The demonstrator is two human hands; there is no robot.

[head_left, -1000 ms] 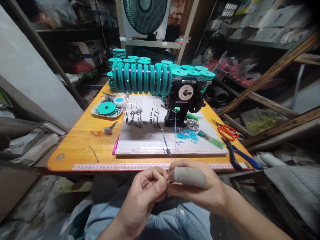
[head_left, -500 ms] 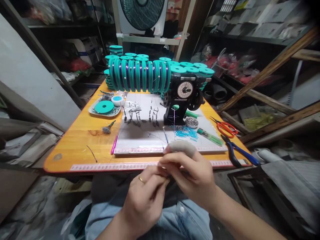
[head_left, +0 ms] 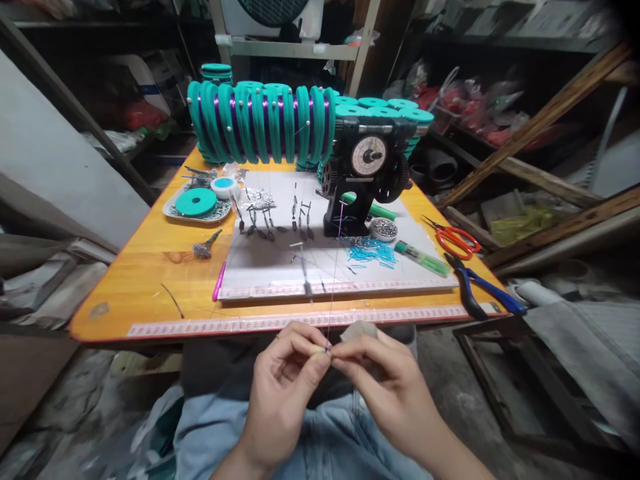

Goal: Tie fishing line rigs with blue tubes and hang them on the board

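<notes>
A thin purplish line runs taut from the black winding stand down to my fingertips, below the table's front edge. At its lower end a tiny blue piece shows between my hands. My left hand pinches there with thumb and forefinger. Close against it, my right hand is pinched too, a grey cover on one finger. The exact knot or fitting is too small to make out. Teal foam spools wound with purple line sit in a row on the stand's shaft.
Short blue pieces and a round tub of metal bits lie on the white board. Orange-handled scissors and blue-handled pliers rest at right. A tray holds a teal spool at left. A measuring tape lines the front edge.
My hands have moved lower and slightly apart, so the fingertips and blue piece now show. The line now stretches straight from the stand to them. The camera view has tilted down.
</notes>
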